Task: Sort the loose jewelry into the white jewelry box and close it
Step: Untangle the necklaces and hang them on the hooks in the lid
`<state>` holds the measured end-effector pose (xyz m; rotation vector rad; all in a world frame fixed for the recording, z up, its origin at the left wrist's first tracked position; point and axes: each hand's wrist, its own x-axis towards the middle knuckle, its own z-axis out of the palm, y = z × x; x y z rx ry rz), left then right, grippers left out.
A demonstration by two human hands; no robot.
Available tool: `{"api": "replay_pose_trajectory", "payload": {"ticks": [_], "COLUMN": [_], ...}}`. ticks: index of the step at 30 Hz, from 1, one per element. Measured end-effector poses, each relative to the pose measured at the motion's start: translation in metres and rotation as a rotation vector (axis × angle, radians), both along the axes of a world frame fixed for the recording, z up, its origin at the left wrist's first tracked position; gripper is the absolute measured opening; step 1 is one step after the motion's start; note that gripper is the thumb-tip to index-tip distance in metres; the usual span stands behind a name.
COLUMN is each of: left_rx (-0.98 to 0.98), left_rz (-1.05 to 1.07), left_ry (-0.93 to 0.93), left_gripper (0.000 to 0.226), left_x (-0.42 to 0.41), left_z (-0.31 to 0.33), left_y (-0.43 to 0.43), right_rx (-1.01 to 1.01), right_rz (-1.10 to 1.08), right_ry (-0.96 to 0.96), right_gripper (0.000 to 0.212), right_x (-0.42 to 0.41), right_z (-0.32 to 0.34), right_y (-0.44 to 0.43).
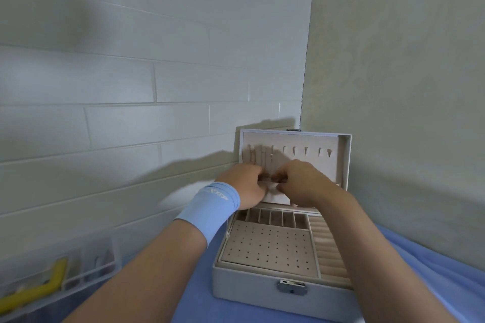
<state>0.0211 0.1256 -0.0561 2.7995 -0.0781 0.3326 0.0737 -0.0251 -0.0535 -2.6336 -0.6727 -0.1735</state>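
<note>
Head view: early in the sort, both hands at the open lid.

White jewelry box (262, 286) sits at the desk's back right corner. Your left hand (246, 186) and right hand (301, 183) curl tight, fingertips meeting low on the lid (315, 139); I cannot tell what they pinch. A few chains (262, 157) hang on the left hooks; the other hooks and the tray look bare. Clear organizer (52, 270) at the left edge probably holds more. Closing not yet done.

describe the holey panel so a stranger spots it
Find the white jewelry box, open on the blue cloth. In its base, front left, lies a flat beige panel. It alone has rows of small holes; narrow slots sit behind it, ridged rolls to its right.
</note>
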Motion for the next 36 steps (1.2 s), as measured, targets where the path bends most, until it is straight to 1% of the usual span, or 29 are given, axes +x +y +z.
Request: {"api": "replay_pose_trajectory", "payload": {"ticks": [3,5,7,12,18,20,23,27,33,36], "left_rx": [-0.061,-0.095,-0.088,0.026,0.254,0.322,0.414,0.471,0.421,0.398], "left_rz": [-0.018,-0.025,-0.028,-0.005,0.019,0.031,0.046,0.081,0.059,0.060], "left_ry": [-0.019,-0.024,-0.030,-0.046,-0.045,-0.054,-0.064,-0.065,-0.082,-0.078], "left_gripper": [0.041,0.039,0.038,0.041,0.050,0.049,0.044,0.039,0.043,0.042], "left_x": [-0.018,-0.028,-0.033,-0.023,-0.003,0.003,0.009,0.011,0.014,0.013], "left_z": [0.003,0.004,0.003,0.003,-0.001,-0.004,-0.007,-0.007,-0.008,-0.008], "left_y": [0.005,0.009,0.011,0.004,-0.008,-0.009,-0.008,-0.008,-0.004,-0.002], "right_rx": [-0.001,0.015,0.006,-0.060,-0.102,-0.117,-0.140,-0.183,-0.104,0.022], "right_rz": [-0.048,-0.055,-0.072,-0.134,-0.141,-0.159,-0.210,-0.243,-0.182,-0.171], "right_ry": [-0.063,-0.058,-0.048,-0.059,-0.070,-0.102,-0.169,-0.218,-0.143,-0.148], "right_gripper": [0.034,0.034,0.034,0.039,0.030,0.029,0.034,0.037,0.023,0.020], "right_x": [-0.009,-0.017,-0.020,-0.022,-0.019,-0.016,-0.013,-0.008,0.001,0.004], "right_z": [0.010,0.015,0.015,0.002,-0.007,-0.007,-0.005,-0.004,-0.004,-0.002], "right_y": [-0.001,-0.005,-0.006,-0.006,-0.004,-0.001,0.007,0.023,0.021,0.015]}}
